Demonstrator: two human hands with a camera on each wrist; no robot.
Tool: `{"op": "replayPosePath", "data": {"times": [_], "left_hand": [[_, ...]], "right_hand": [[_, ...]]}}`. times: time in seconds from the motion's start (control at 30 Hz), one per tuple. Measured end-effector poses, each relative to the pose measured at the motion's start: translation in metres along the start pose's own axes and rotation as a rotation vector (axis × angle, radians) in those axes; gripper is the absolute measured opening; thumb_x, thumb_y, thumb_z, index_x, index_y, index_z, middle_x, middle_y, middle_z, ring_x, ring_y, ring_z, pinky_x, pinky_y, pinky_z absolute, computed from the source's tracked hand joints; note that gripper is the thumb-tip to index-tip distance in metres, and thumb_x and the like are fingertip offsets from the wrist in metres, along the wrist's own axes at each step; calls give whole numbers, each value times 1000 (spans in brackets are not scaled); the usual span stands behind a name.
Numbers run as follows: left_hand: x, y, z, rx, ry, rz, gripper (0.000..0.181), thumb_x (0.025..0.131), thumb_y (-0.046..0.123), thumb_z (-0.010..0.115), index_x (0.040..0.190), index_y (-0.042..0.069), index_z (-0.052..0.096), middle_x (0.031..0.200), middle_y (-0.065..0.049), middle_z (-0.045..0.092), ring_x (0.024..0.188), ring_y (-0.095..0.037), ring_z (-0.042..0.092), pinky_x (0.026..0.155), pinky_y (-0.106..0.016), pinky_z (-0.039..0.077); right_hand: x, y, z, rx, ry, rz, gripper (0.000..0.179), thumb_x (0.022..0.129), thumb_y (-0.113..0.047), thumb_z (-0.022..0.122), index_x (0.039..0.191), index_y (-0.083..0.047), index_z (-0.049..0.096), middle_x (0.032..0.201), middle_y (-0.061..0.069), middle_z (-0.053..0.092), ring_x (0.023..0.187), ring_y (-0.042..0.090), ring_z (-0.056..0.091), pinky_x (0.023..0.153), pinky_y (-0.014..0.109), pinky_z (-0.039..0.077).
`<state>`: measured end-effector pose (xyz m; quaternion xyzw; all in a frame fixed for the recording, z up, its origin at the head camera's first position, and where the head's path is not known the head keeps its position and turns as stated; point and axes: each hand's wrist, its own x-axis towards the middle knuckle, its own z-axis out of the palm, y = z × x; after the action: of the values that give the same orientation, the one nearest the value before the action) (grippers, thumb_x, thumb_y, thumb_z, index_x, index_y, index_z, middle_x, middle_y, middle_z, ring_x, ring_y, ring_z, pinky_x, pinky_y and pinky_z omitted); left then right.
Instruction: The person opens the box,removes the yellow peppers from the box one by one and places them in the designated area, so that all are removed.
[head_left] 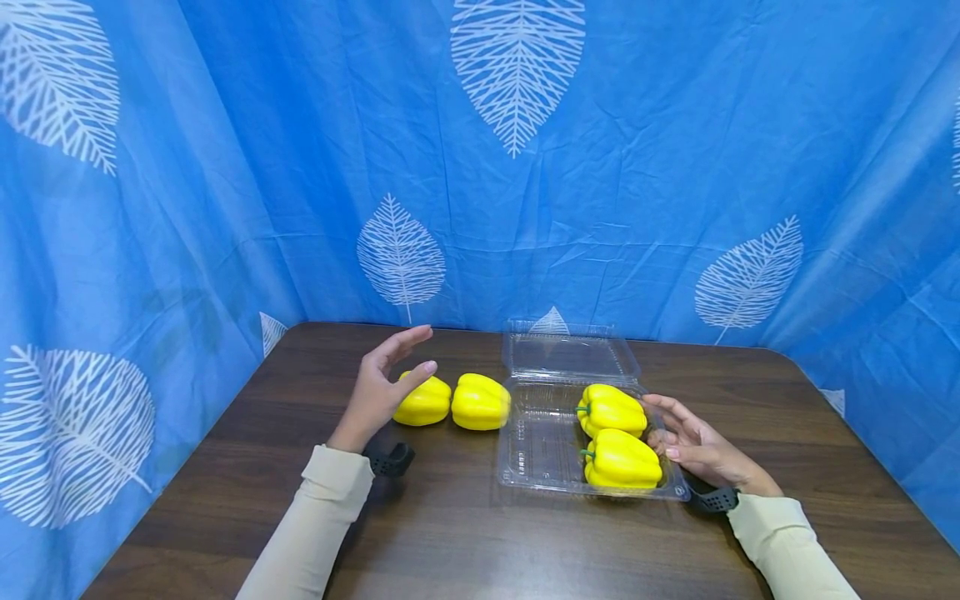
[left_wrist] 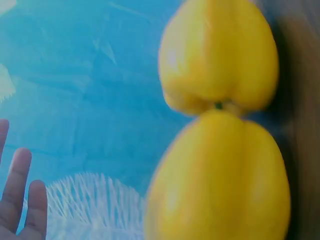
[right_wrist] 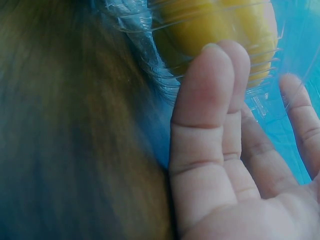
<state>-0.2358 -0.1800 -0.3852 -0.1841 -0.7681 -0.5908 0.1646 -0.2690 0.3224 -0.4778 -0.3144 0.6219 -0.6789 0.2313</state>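
Note:
Two yellow bell peppers lie side by side on the table, the left pepper (head_left: 422,403) and the right pepper (head_left: 481,402). My left hand (head_left: 381,385) is raised at the left one, thumb and fingers spread apart and holding nothing. In the left wrist view both peppers fill the right side, one pepper (left_wrist: 220,180) below the other. A clear plastic clamshell box (head_left: 540,479) holds a back pepper (head_left: 611,410) and a front pepper (head_left: 622,462) in its right half. My right hand (head_left: 701,446) rests at the box's right wall, its fairly straight fingers (right_wrist: 202,100) against the outside.
The box's transparent lid (head_left: 570,354) is folded back toward the blue curtain (head_left: 637,167), which has white leaf prints. Everything stands on a dark wooden table (head_left: 450,533). Black bands (head_left: 390,460) are on both wrists.

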Motion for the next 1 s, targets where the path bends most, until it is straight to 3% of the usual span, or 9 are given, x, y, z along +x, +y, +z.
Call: {"op": "replayPosePath", "data": {"times": [0.2, 0.63, 1.0], "left_hand": [[-2, 11, 12, -13, -50, 40, 53, 98, 3, 72, 149, -2, 59, 154, -20, 60, 145, -35, 53, 123, -53, 40], [-7, 23, 37, -63, -132, 65, 52, 98, 7, 74, 147, -1, 60, 153, -17, 61, 146, -36, 53, 122, -57, 42], [-11, 24, 61, -164, -218, 19, 51, 100, 4, 71, 149, -4, 57, 153, -20, 61, 142, -37, 56, 119, -58, 45]], "right_hand": [[-1, 0, 0, -8, 7, 6, 63, 106, -2, 56, 157, -36, 43, 159, -27, 44, 112, 14, 65, 100, 26, 57], [-1, -1, 0, -1, 8, 12, 64, 106, 0, 53, 158, -37, 43, 160, -27, 43, 111, 12, 65, 100, 25, 57], [0, 0, 0, 10, 9, 13, 62, 107, -1, 52, 157, -37, 44, 159, -28, 44, 112, 12, 64, 100, 25, 57]]}}
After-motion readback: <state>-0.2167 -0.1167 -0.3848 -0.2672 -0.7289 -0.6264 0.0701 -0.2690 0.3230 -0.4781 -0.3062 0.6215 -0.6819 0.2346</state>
